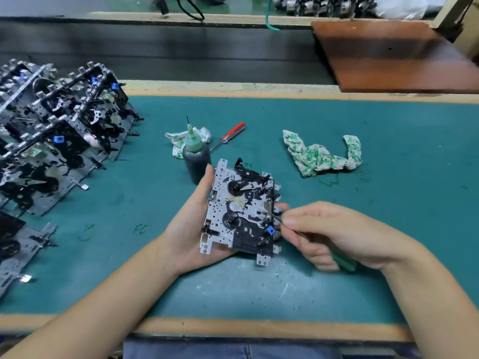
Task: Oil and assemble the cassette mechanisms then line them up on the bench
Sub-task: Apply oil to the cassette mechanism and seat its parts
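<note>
A silver and black cassette mechanism (239,211) rests in my left hand (191,229), held a little above the green bench mat (337,281). My right hand (334,234) grips a thin tool with a green handle (343,263); its metal tip touches the mechanism's right edge, just above a small blue part (270,231). Behind the mechanism stands a dark oil bottle (195,156) with a green needle cap. Several other mechanisms (59,130) lie stacked in rows at the left.
A red-handled screwdriver (232,133) lies behind the bottle, next to a crumpled rag (178,143). A second green-stained rag (326,154) lies at the right. A brown board (394,55) sits at the back right, and one more mechanism (18,250) at the near left.
</note>
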`<state>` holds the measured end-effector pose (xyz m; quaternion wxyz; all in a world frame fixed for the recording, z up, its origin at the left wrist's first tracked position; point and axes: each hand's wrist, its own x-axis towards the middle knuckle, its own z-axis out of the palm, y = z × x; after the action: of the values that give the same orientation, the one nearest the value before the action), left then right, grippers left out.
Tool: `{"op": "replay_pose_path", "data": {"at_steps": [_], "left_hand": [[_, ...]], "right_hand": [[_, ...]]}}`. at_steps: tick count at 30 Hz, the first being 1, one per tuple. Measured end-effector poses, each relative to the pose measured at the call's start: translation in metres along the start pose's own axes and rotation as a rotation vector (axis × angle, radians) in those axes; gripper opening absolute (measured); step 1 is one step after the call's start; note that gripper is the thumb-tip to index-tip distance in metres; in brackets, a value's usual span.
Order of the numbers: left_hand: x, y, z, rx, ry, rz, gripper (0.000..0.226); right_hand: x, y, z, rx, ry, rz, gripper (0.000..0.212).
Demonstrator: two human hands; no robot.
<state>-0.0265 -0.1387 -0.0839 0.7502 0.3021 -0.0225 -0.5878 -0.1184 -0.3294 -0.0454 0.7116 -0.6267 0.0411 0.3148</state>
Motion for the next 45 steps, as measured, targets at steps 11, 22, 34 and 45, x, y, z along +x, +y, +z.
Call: {"op": "replay_pose_path", "data": {"at_steps": [11, 22, 34, 45], "left_hand": [[0.005, -0.002, 0.0, -0.033, -0.065, -0.008, 0.089], [0.005, 0.0, -0.001, 0.0, -0.049, 0.007, 0.083], [0.007, -0.003, 0.003, 0.039, 0.024, 0.014, 0.086], [0.004, -0.007, 0.005, 0.086, 0.097, 0.071, 0.083]], "right_hand": [[0.004, 0.0, 0.009, -0.127, 0.089, 0.012, 0.04], [0.004, -0.002, 0.009, -0.153, 0.117, 0.063, 0.05], [0.007, -0.003, 0.011, -0.131, 0.165, 0.107, 0.048], [0.004, 0.001, 0.015, -0.129, 0.168, 0.102, 0.053]]}}
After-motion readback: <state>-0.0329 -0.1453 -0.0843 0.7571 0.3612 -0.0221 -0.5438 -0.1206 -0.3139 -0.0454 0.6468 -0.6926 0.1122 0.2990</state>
